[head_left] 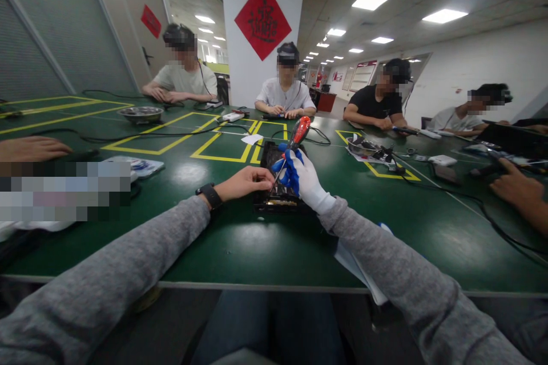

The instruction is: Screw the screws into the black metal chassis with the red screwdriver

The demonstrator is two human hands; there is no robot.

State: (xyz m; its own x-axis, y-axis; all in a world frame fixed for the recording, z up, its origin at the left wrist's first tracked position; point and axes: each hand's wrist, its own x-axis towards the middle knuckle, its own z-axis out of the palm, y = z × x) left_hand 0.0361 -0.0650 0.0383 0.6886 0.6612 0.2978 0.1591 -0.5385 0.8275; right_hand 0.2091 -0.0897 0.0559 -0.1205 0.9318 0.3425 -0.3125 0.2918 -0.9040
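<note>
A screwdriver (pixel 299 132) with a red and black handle leans in my right hand (pixel 306 178), which wears a white glove with blue-coated fingers. The gloved fingers wrap round it, and its thin shaft slants down to the left. At the tip, my bare left hand (pixel 249 181) holds thumb and fingertips together in a pinch; anything between them is too small to make out. Beneath both hands lies a black open casing (pixel 278 205) on the green table, partly covered by my hands. A dark watch sits on my left wrist.
Yellow tape lines mark the green table (pixel 257 251). A metal bowl (pixel 142 114) stands far left, another bowl (pixel 362 147) with cables to the right. White paper (pixel 252 139) lies beyond the casing. Several people sit around the table; a co-worker's hand (pixel 518 182) is at the right edge.
</note>
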